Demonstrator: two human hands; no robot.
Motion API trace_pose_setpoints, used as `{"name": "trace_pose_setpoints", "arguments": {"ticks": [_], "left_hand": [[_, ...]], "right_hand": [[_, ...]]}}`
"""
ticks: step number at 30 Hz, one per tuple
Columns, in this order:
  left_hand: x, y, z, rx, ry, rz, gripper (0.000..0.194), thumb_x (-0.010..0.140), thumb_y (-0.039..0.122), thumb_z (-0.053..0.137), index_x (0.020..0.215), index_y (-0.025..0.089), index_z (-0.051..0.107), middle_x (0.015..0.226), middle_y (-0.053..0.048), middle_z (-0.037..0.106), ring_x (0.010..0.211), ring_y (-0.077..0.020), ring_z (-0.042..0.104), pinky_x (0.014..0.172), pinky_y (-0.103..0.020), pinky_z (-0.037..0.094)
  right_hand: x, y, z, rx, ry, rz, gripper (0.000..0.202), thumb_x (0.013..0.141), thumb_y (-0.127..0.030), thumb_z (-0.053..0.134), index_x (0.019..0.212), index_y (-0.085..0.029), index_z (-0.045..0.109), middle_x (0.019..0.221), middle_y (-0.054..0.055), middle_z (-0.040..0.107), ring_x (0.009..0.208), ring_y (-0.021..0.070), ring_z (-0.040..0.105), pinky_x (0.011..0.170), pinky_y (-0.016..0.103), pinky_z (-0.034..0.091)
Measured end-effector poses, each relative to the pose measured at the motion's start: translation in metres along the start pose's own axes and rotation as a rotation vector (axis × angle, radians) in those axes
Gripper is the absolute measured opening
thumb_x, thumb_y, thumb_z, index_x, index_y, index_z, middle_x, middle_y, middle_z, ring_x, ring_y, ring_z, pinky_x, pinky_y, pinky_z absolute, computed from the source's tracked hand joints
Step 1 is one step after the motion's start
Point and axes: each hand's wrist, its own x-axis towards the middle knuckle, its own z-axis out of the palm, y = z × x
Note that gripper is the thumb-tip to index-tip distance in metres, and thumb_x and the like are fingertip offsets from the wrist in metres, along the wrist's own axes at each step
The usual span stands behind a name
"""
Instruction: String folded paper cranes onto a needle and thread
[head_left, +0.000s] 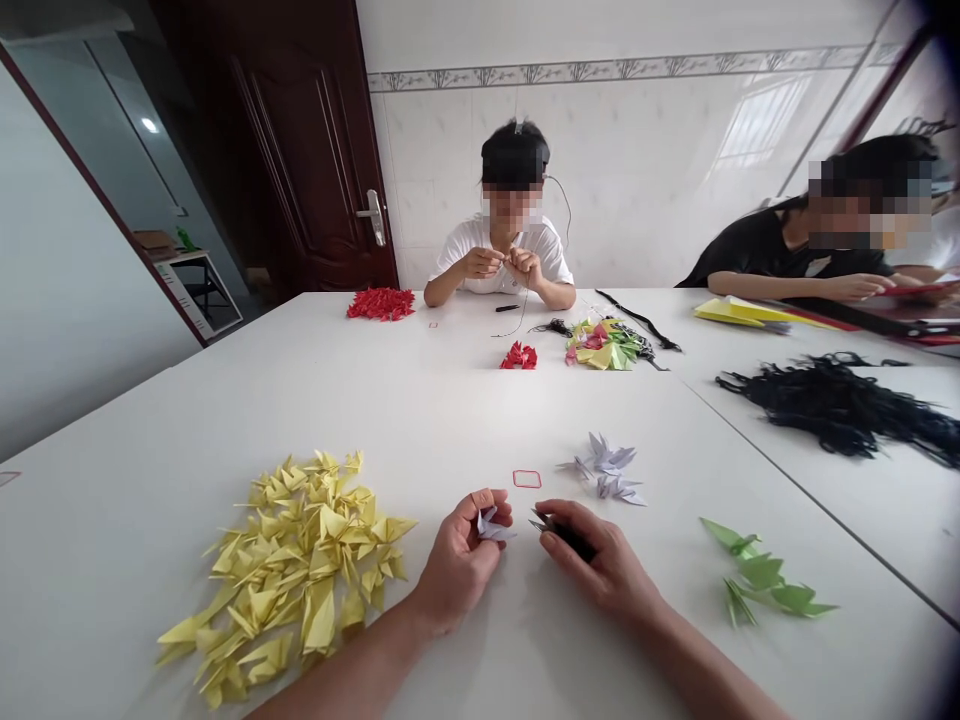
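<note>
My left hand is closed around a pale lavender paper crane, its folded points sticking out between thumb and fingers. Black-handled thread snips lie in my right hand, with their pointed metal tips towards the crane but apart from it. Beyond my right hand stand a few more pale lavender paper cranes. To the left of my left hand spreads a large heap of yellow paper cranes. Several green paper cranes lie to the right of my right hand.
Across the white table a person in white handles a thin thread. Near them are red paper cranes and a mixed coloured pile. Black cords lie right. Another person in black sits at the far right.
</note>
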Motion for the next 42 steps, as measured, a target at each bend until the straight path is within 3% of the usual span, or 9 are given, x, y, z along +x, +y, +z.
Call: {"name": "trace_pose_setpoints", "arguments": {"ticks": [7,16,26,36,42], "left_hand": [[0.004,-0.004,-0.003,0.034,-0.082,0.057,0.052,0.064,0.000,0.048,0.111,0.022,0.053,0.097,-0.002,0.058,0.093,-0.0136,0.052,0.078,-0.025,0.041],[0.003,-0.006,-0.002,0.051,-0.088,0.059,0.050,0.066,0.000,0.046,0.112,0.021,0.051,0.099,-0.004,0.058,0.095,-0.0139,0.052,0.080,-0.025,0.042],[0.008,-0.014,-0.004,0.052,-0.041,0.060,0.050,0.073,0.009,0.053,0.122,0.020,0.044,0.120,-0.010,0.056,0.116,-0.0180,0.049,0.102,-0.034,0.033],[0.007,-0.012,-0.002,0.151,-0.096,0.171,0.050,0.076,0.005,0.049,0.123,0.021,0.045,0.110,-0.008,0.061,0.106,-0.0157,0.055,0.094,-0.033,0.039],[0.006,-0.016,-0.003,0.178,-0.187,0.253,0.054,0.076,0.004,0.049,0.126,0.023,0.042,0.112,-0.008,0.061,0.108,-0.0170,0.054,0.097,-0.035,0.039]], "right_hand": [[-0.001,-0.003,0.000,-0.021,-0.105,-0.064,0.021,0.087,-0.030,0.044,0.100,-0.017,0.054,0.079,0.004,0.065,0.066,0.0145,0.055,0.059,0.025,0.042],[0.001,-0.005,-0.001,-0.006,-0.122,-0.051,0.021,0.087,-0.030,0.044,0.098,-0.016,0.055,0.078,0.003,0.064,0.066,0.0148,0.054,0.060,0.025,0.041],[0.002,-0.002,0.000,-0.005,-0.113,-0.098,0.019,0.087,-0.027,0.046,0.098,-0.017,0.058,0.081,0.003,0.065,0.070,0.0141,0.056,0.063,0.023,0.041],[0.000,-0.006,-0.004,0.090,-0.181,-0.032,0.026,0.088,-0.033,0.045,0.098,-0.017,0.062,0.065,-0.002,0.057,0.056,0.0105,0.045,0.053,0.021,0.036],[0.002,-0.012,-0.001,0.055,-0.172,-0.012,0.027,0.087,-0.033,0.047,0.099,-0.019,0.066,0.074,0.001,0.066,0.059,0.0115,0.050,0.055,0.022,0.038]]}}
